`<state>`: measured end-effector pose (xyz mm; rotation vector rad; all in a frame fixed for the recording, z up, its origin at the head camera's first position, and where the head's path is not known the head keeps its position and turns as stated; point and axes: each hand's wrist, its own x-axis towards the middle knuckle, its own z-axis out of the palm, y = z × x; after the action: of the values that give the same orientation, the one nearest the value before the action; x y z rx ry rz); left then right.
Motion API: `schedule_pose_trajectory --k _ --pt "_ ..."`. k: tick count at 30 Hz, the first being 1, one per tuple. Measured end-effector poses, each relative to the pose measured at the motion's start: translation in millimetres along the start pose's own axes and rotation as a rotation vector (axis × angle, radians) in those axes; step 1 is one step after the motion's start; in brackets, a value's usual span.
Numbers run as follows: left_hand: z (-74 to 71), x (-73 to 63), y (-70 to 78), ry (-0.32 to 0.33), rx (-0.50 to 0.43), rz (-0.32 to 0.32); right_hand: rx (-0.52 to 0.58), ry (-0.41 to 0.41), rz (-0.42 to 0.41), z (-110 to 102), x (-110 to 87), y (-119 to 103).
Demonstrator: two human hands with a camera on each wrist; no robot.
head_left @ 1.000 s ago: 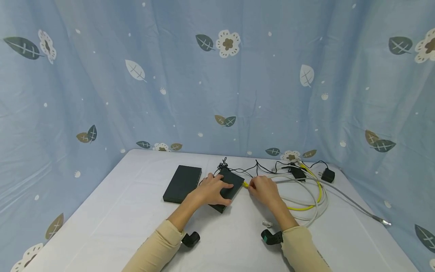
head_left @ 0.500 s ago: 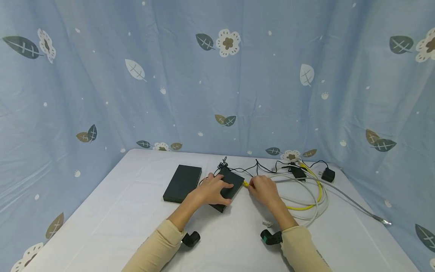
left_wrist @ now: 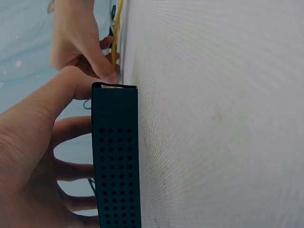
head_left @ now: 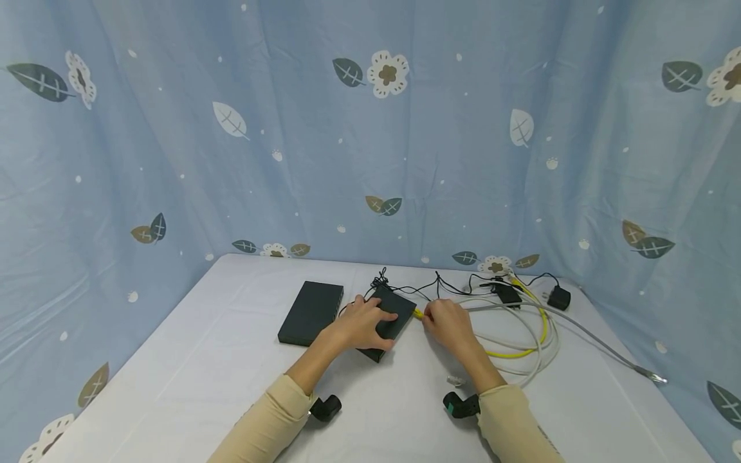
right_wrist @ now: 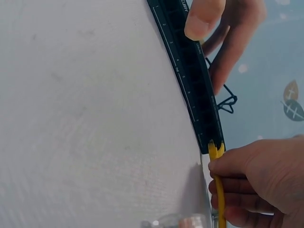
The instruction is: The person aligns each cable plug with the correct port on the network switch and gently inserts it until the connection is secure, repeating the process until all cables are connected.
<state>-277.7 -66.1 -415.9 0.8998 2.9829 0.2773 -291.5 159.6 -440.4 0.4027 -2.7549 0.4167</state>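
A black network switch [head_left: 399,302] with a row of numbered ports lies on the white table. My left hand [head_left: 361,323] grips it from above, fingers spread over its top and thumb at the port edge [right_wrist: 197,31]. At the switch's far right corner, my right hand [head_left: 450,323] pinches the end of a yellow network cable [right_wrist: 220,202] between thumb and fingers. The yellow plug [right_wrist: 216,150] sits right at the last port, its tip hidden there. The left wrist view shows the switch's vented end [left_wrist: 116,156].
A second black box [head_left: 311,312] lies left of the switch. Black cords [head_left: 440,283], a power adapter [head_left: 558,298] and coiled grey cable [head_left: 541,360] spread behind and to the right. A loose clear plug [head_left: 455,381] lies near my right wrist. The curtain hangs behind the table [head_left: 202,386].
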Motion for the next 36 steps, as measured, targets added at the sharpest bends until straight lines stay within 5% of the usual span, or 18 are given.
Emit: schedule_pose_trajectory --k 36 --pt "1.0 -0.9 -3.5 0.009 -0.042 0.006 -0.101 0.073 -0.041 2.3 -1.2 -6.9"
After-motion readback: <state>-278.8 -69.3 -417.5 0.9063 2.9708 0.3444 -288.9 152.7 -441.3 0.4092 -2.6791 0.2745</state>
